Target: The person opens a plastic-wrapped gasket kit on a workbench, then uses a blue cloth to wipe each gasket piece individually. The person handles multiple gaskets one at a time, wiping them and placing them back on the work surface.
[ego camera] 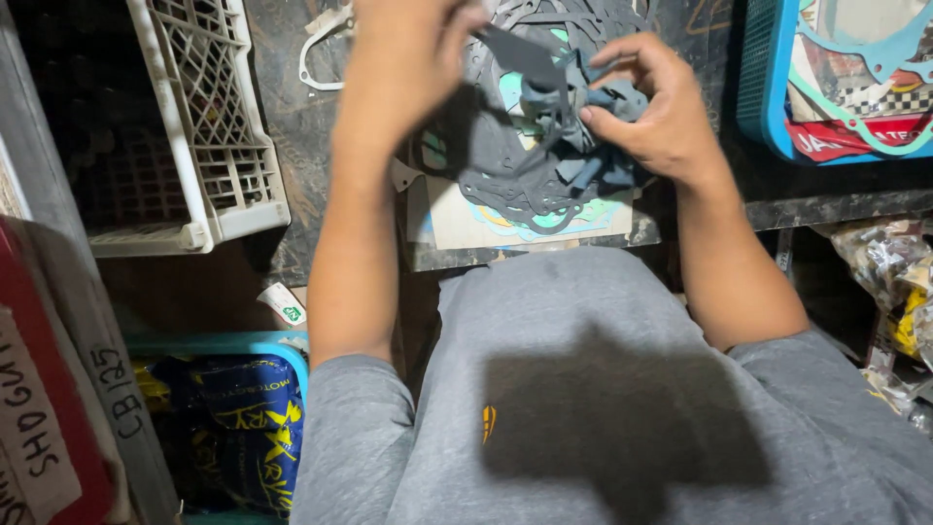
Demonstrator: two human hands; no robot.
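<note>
Both hands clamp the dark gaskets — left hand at their upper-left edge, right hand gripping the right — above the worktop.

Dark, scuffed work surface, lit from above. White plastic lattice crate at left; blue plastic basket at right, both resting on it. Below the bench edge: blue tub of dark printed packets, red-and-grey labelled boxes at far left, crinkled clear plastic bags at right.
</note>
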